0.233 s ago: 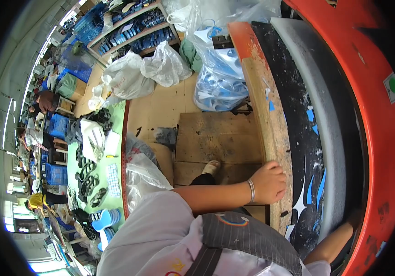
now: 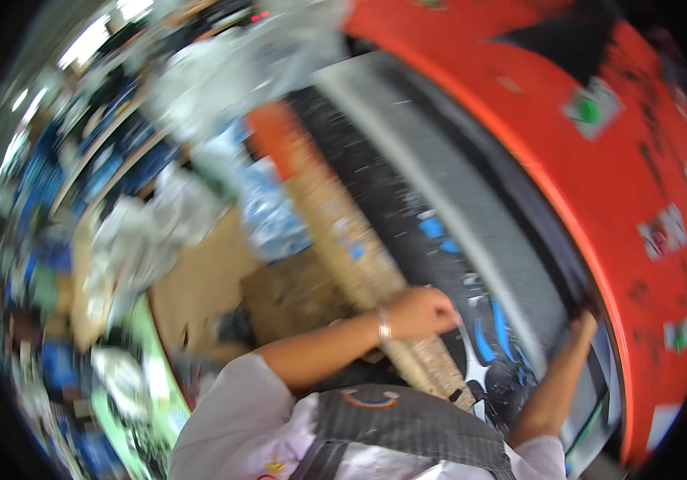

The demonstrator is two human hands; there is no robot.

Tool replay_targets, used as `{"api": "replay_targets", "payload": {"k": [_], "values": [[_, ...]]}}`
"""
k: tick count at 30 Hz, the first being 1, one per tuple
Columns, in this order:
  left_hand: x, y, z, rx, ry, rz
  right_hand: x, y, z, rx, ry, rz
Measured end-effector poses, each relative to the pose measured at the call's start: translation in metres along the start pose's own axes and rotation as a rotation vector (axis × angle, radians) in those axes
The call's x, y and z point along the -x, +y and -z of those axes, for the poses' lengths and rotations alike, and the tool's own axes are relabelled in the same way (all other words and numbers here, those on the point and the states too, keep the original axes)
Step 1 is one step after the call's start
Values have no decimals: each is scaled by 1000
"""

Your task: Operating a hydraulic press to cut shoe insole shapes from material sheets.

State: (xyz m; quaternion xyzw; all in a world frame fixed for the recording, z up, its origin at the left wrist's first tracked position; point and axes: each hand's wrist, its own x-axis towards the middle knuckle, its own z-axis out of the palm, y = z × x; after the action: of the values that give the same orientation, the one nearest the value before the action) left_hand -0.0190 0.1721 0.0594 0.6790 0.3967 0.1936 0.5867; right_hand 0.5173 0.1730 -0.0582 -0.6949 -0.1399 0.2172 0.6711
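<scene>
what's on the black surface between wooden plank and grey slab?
Blue scraps and, nearer the person, blue strips lie on the black surface, with whitish bits. The left hand covers a patch by the wooden plank; what's under it can't be seen.

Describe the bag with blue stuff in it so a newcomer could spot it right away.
Find the big red machine on the right, then the wooden plank left of it. Just left of the plank, near its orange far end, is a clear plastic bag, its blue contents showing through, unlike the whitish bags farther left.
</scene>
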Motion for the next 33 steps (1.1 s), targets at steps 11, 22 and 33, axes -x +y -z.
{"api": "replay_targets", "payload": {"k": [11,22,33], "values": [[-417,-14,209,1187,351,126,69,-71,-118,90,202,-163],[-515,-32,253,699,261,46,16,-78,-116,64,173,-311],[-298,-30,120,520,289,103,127,-79,47,10,242,-250]]}}
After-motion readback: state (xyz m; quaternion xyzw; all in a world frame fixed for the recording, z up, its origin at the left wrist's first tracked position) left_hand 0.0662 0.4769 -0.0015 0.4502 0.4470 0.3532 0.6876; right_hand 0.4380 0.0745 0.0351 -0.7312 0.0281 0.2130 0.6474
